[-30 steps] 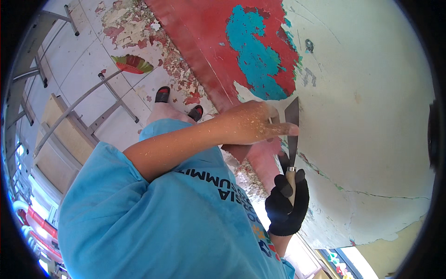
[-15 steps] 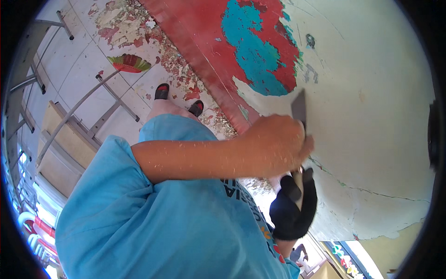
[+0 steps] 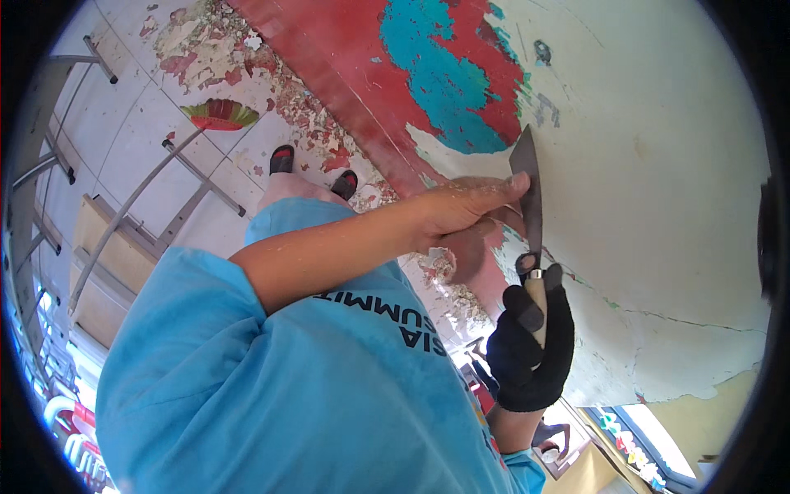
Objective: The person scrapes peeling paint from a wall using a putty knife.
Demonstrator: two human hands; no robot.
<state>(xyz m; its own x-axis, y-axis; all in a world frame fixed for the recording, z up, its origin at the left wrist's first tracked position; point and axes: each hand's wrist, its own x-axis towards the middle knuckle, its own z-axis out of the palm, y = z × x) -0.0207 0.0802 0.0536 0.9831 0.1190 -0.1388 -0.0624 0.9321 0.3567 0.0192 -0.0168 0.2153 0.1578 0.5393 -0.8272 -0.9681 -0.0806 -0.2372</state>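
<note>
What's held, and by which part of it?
Black-gloved right hand: flat grey metal scraper, held by its pale wooden handle. Bare left hand: a fingertip at the blade; can't tell if it holds it.

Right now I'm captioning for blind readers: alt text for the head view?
A gloved right hand holds a scraper by a peeling painted wall; the bare left hand touches the blade. Flakes litter the floor.

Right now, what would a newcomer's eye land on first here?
Probably the bright blue patch in the red paint at top centre. Next, right of centre: the scraper, its handle in the black-gloved right hand, the bare left hand at its blade. Paint flakes litter the tiled floor, upper left.
</note>
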